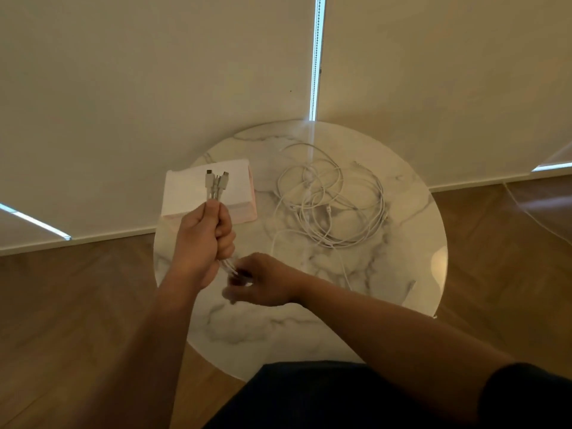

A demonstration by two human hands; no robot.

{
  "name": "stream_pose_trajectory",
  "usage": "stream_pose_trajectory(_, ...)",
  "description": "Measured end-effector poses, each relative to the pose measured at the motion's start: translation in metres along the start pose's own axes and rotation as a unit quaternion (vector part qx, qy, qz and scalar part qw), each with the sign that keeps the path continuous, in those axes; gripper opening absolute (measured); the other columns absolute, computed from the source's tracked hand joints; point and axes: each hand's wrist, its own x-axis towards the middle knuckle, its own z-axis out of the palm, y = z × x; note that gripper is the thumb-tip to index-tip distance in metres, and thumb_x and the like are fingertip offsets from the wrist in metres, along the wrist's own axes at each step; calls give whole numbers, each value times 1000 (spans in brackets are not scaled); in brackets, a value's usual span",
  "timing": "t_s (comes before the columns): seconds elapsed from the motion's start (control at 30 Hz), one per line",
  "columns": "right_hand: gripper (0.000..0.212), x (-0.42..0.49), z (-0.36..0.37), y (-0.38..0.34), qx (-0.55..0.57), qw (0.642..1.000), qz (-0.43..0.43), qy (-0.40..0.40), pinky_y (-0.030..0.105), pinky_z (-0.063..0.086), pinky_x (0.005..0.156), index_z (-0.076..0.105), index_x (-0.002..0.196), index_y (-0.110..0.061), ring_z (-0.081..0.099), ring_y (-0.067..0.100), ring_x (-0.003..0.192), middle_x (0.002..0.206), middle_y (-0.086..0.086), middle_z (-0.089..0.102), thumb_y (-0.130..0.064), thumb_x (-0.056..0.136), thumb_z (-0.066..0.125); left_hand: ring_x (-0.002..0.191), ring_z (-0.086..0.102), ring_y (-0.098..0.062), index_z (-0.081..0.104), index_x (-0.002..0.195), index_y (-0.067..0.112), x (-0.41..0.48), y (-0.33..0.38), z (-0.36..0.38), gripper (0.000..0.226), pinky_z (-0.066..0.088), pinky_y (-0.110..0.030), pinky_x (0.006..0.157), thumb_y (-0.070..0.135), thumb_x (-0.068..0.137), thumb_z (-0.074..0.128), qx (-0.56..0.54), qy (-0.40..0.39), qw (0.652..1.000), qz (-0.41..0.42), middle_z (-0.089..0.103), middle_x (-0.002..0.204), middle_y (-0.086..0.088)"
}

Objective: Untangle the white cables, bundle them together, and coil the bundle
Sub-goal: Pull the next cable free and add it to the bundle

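Observation:
My left hand [206,239] is raised above the round marble table [309,317] and closed in a fist around several white cable ends, whose plugs [216,181] stick up side by side from the fist. Just below it, my right hand [260,280] pinches the same cables where they leave the fist. From there the cables run right and back into a loose tangle of white cable loops [331,199] lying on the table's far right half.
A white box with a pink edge [238,193] lies on the table's far left, behind my left hand. Pale blinds hang close behind the table. Wooden floor surrounds it. A thin cord [532,212] trails on the floor at right.

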Motion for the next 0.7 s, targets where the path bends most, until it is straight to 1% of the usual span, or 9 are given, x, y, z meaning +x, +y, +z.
stream_pose_trajectory(0.07,38,-1,-6,16,-38,999,37,11,30,42,58,56,66,-9,53,16,56,60,2,57,-34,93,61,37,16,-6,40,70,16,5,6,-21,41,12,-18,39,29,107,28,3,37,999,14,26,50,6)
stream_pose_trajectory(0.17,48,-19,-18,55,-156,982,104,10,30,32,51,44,53,-19,44,16,55,53,-5,42,-41,94,58,36,16,-5,42,66,20,15,15,-58,42,11,-17,39,25,106,30,-7,107,994,37,25,48,8)
stream_pose_trajectory(0.33,50,-73,-31,132,-208,949,238,12,28,33,58,42,51,-21,46,17,58,54,-7,41,-43,93,56,38,16,-6,43,64,24,26,36,-121,42,10,-19,37,20,103,28,-21,188,980,65,27,47,11)
stream_pose_trajectory(0.4,49,-88,-33,143,-207,946,249,21,29,32,58,41,51,-20,47,18,60,54,-7,41,-39,94,57,39,16,-7,43,66,25,33,38,-132,40,11,-19,37,22,102,28,-3,199,978,61,28,47,12)
stream_pose_trajectory(0.47,48,-90,-32,143,-196,951,236,41,29,33,59,42,52,-17,49,18,60,53,-4,43,-37,92,59,37,21,-6,45,64,24,38,28,-124,40,14,-18,39,21,101,32,60,209,974,60,31,46,10)
stream_pose_trajectory(0.53,46,-84,-33,136,-170,960,213,68,32,32,56,40,53,-16,44,16,54,51,-2,41,-35,88,62,37,28,-7,48,63,22,40,13,-99,40,19,-16,39,21,101,36,148,174,973,44,36,45,9)
stream_pose_trajectory(0.6,40,-76,-37,126,-137,967,202,69,33,32,58,42,57,-17,43,15,57,57,-1,45,-33,89,59,41,34,-13,52,61,20,43,-10,-75,41,26,-17,38,18,100,39,244,109,963,25,46,49,4)
stream_pose_trajectory(0.67,28,-69,-42,113,-116,973,197,30,32,36,67,55,69,-18,50,16,73,75,-1,56,-28,95,50,46,42,-15,59,63,22,39,-34,-51,38,35,-23,43,19,97,41,352,34,935,26,61,67,-7)
stream_pose_trajectory(0.7,27,-66,-43,105,-117,975,189,5,31,35,71,59,75,-19,51,16,80,84,-1,58,-25,98,45,48,45,-14,62,66,28,35,-45,-39,37,37,-27,47,25,95,41,375,-7,926,34,67,80,-9)
